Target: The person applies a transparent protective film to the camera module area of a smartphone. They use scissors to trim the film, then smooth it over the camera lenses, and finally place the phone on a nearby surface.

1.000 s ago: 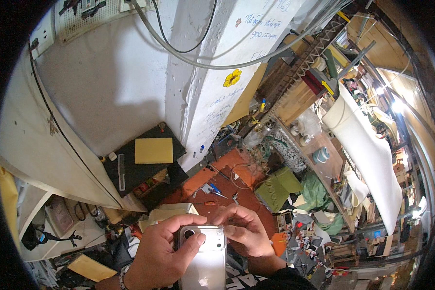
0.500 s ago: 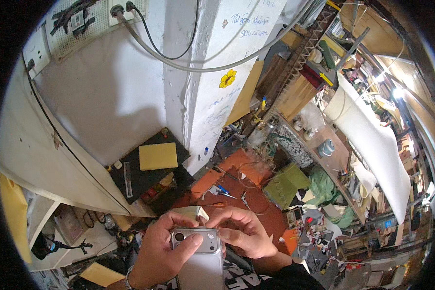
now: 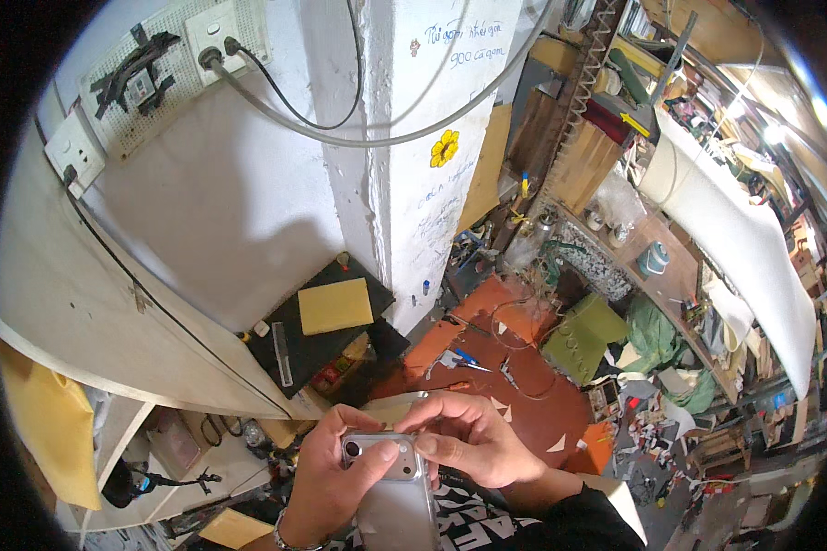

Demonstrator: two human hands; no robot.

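Note:
A pale smartphone (image 3: 397,516) with a wide camera bar is upright before me at the bottom of the head view, in a clear case whose rim shows at the top corner. Wrapped round its left side is my left hand (image 3: 323,482), closed, with the thumb lying across the camera bar. My right hand (image 3: 476,447) is at the phone's top right corner, thumb and index finger pinched together on the case's edge. The exact contact of those fingertips is partly hidden. Dark clothing with white print lies behind the phone.
Beyond my hands, a black stand (image 3: 289,331) carries a yellow pad (image 3: 335,307) and a metal ruler (image 3: 282,354). Pliers and scraps lie on the reddish floor (image 3: 533,413). A curved pale board (image 3: 156,340) runs along the left; a cluttered workbench (image 3: 629,257) stands at right.
The view has swung, so the surroundings sit further right. Both hands stay on the phone, with the right fingers still pinched at its top right corner.

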